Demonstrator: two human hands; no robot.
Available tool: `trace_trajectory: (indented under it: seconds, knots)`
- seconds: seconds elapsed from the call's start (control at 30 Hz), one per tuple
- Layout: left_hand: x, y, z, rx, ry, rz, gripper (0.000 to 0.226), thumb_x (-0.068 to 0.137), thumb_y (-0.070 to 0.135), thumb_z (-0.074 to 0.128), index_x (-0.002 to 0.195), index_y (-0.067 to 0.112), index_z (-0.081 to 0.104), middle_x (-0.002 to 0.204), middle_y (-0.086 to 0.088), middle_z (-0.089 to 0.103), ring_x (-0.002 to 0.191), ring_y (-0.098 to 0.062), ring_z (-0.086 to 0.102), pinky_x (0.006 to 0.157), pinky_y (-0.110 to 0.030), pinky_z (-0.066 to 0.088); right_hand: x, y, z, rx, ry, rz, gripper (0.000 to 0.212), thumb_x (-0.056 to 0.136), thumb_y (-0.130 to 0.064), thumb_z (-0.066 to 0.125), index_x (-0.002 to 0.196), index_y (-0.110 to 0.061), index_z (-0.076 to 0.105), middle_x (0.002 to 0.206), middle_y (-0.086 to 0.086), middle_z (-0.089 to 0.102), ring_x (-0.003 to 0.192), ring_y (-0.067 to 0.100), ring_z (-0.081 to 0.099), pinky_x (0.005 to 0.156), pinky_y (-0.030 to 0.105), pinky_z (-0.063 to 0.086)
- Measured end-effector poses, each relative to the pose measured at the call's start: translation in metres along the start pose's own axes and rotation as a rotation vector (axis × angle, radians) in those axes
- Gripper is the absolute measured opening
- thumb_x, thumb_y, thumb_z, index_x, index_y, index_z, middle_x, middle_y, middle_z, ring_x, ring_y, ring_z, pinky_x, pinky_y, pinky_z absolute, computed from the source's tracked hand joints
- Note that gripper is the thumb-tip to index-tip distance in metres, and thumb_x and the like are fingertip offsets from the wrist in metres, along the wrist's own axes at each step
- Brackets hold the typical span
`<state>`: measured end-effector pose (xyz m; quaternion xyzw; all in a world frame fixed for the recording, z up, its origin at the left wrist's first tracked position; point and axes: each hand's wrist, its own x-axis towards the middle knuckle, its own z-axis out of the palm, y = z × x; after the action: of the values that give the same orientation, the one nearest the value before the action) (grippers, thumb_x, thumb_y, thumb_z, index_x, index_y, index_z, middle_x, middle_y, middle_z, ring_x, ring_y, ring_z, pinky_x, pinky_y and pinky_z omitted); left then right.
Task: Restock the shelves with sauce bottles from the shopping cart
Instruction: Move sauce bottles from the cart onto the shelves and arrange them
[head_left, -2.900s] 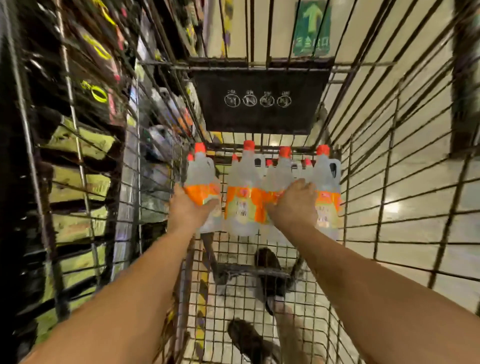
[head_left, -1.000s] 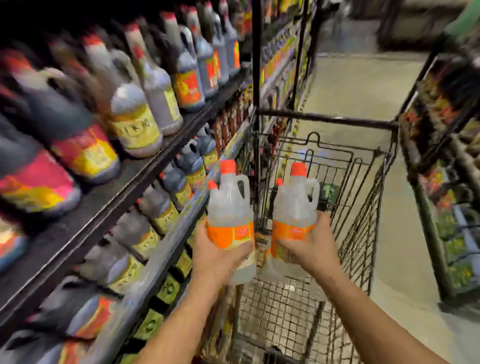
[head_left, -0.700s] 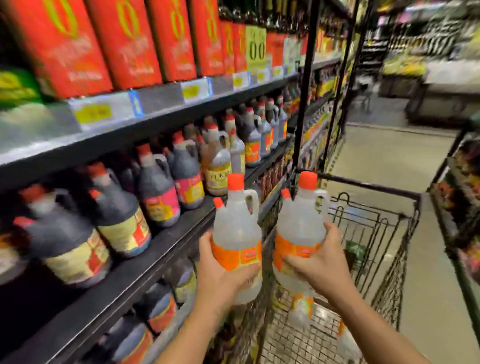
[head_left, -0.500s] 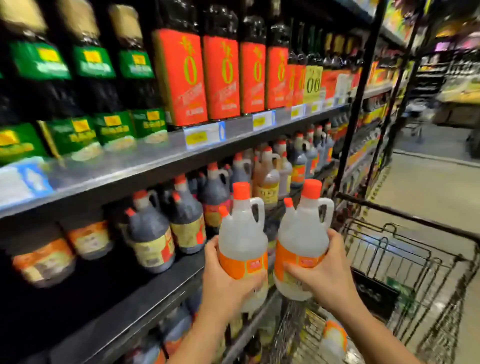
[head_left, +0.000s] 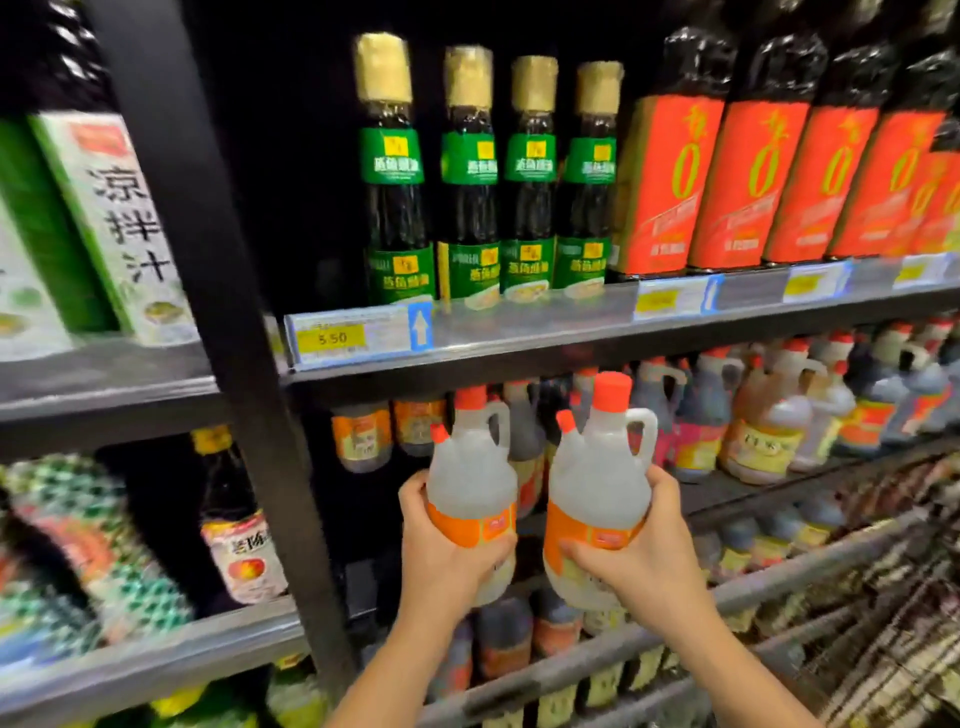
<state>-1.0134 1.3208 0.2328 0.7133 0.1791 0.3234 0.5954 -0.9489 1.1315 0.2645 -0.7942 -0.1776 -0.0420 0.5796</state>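
Observation:
I hold two clear jug bottles with orange caps and orange labels, upright, in front of the shelves. My left hand (head_left: 447, 556) grips the left bottle (head_left: 470, 478) round its base. My right hand (head_left: 636, 558) grips the right bottle (head_left: 592, 478) round its base, its handle turned to the right. Both bottles are level with the middle shelf (head_left: 753, 483), which has a dark gap behind them and rows of dark jug bottles (head_left: 769, 426) to the right. The shopping cart's wire rim (head_left: 883, 639) shows at the lower right.
A black upright post (head_left: 218, 291) divides the shelving at left. The upper shelf (head_left: 519, 332) carries green-labelled dark bottles (head_left: 483, 176) and red-labelled bottles (head_left: 748, 176) over price tags. Boxes and bagged goods fill the left bay. Small bottles line the lower shelf.
I lifted the two bottles out of the cart and turned left to face the shelves. The bottles are now held closer to the middle shelf, with the cart off to the lower right.

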Motion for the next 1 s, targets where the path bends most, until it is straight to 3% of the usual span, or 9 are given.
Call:
trace_trajectory:
  seconds: [0.2, 0.3, 0.4, 0.6, 0.73, 0.8, 0.87, 0.93, 1.0]
  knots:
    - [0.01, -0.018, -0.017, 0.089, 0.181, -0.067, 0.1, 0.04, 0.036, 0.086, 0.122, 0.046, 0.03, 0.124, 0.0, 0.047, 0.11, -0.016, 0.053, 0.088, -0.034, 0.05, 0.012, 0.005, 0.026, 0.043, -0.144, -0.028, 0.095, 0.052, -0.029, 0.091, 0.124, -0.035, 0.029, 0.107, -0.018, 0.053, 0.094, 0.0, 0.058, 0.076, 0.032, 0.052]
    - [0.018, -0.025, -0.02, 0.103, 0.259, -0.069, 0.104, 0.044, 0.028, 0.09, 0.128, 0.038, 0.031, 0.122, 0.002, 0.051, 0.11, -0.015, 0.055, 0.09, -0.036, 0.05, 0.017, 0.007, 0.032, 0.077, -0.191, -0.046, 0.091, 0.051, -0.027, 0.091, 0.119, -0.035, 0.032, 0.106, -0.019, 0.054, 0.091, -0.008, 0.058, 0.07, 0.021, 0.049]
    - [0.028, -0.031, -0.021, 0.076, 0.335, -0.102, 0.103, 0.049, 0.017, 0.094, 0.128, 0.039, 0.031, 0.114, 0.011, 0.055, 0.103, -0.006, 0.058, 0.084, -0.029, 0.049, 0.021, 0.01, 0.034, 0.104, -0.239, -0.046, 0.091, 0.049, -0.03, 0.09, 0.118, -0.038, 0.032, 0.105, -0.019, 0.055, 0.091, -0.011, 0.058, 0.067, 0.018, 0.048]
    - [0.051, -0.037, -0.022, 0.127, 0.41, -0.119, 0.103, 0.058, 0.003, 0.088, 0.139, 0.03, 0.031, 0.106, 0.012, 0.054, 0.087, 0.0, 0.055, 0.061, -0.003, 0.044, 0.024, 0.015, 0.039, 0.118, -0.282, -0.027, 0.097, 0.043, -0.042, 0.085, 0.123, -0.038, 0.03, 0.108, -0.018, 0.054, 0.093, -0.013, 0.057, 0.061, 0.014, 0.051]
    - [0.075, -0.032, -0.017, 0.186, 0.495, -0.215, 0.095, 0.062, 0.012, 0.087, 0.141, 0.021, 0.035, 0.137, -0.006, 0.035, 0.108, -0.016, 0.044, 0.084, -0.017, 0.038, 0.026, 0.014, 0.043, 0.135, -0.281, -0.019, 0.099, 0.04, -0.046, 0.084, 0.123, -0.038, 0.031, 0.108, -0.019, 0.054, 0.094, -0.014, 0.056, 0.061, 0.009, 0.05]
    - [0.087, -0.032, -0.017, 0.214, 0.508, -0.253, 0.093, 0.063, 0.018, 0.087, 0.141, 0.021, 0.036, 0.139, -0.007, 0.038, 0.119, -0.024, 0.046, 0.09, -0.017, 0.034, 0.027, 0.014, 0.044, 0.143, -0.277, -0.018, 0.099, 0.04, -0.045, 0.085, 0.123, -0.038, 0.031, 0.109, -0.02, 0.053, 0.095, -0.014, 0.056, 0.062, 0.008, 0.05]
    - [0.097, -0.036, -0.018, 0.222, 0.523, -0.286, 0.095, 0.063, 0.024, 0.087, 0.143, 0.025, 0.034, 0.14, -0.008, 0.042, 0.125, -0.03, 0.046, 0.097, -0.029, 0.039, 0.028, 0.014, 0.045, 0.142, -0.279, -0.019, 0.099, 0.042, -0.042, 0.086, 0.124, -0.038, 0.031, 0.109, -0.02, 0.053, 0.095, -0.014, 0.055, 0.062, 0.008, 0.05]
    - [0.103, -0.038, -0.018, 0.14, 0.554, -0.408, 0.101, 0.065, 0.025, 0.086, 0.146, 0.036, 0.027, 0.144, -0.014, 0.036, 0.124, -0.036, 0.047, 0.097, -0.043, 0.045, 0.029, 0.015, 0.046, 0.136, -0.286, -0.021, 0.098, 0.045, -0.036, 0.088, 0.124, -0.039, 0.03, 0.11, -0.019, 0.053, 0.095, -0.014, 0.055, 0.061, 0.009, 0.051]
    - [0.108, -0.039, -0.017, 0.107, 0.569, -0.44, 0.102, 0.065, 0.021, 0.086, 0.145, 0.037, 0.025, 0.142, -0.017, 0.038, 0.122, -0.039, 0.049, 0.095, -0.047, 0.046, 0.03, 0.015, 0.047, 0.129, -0.289, -0.022, 0.098, 0.046, -0.034, 0.089, 0.124, -0.039, 0.03, 0.111, -0.019, 0.053, 0.095, -0.014, 0.055, 0.06, 0.011, 0.051]
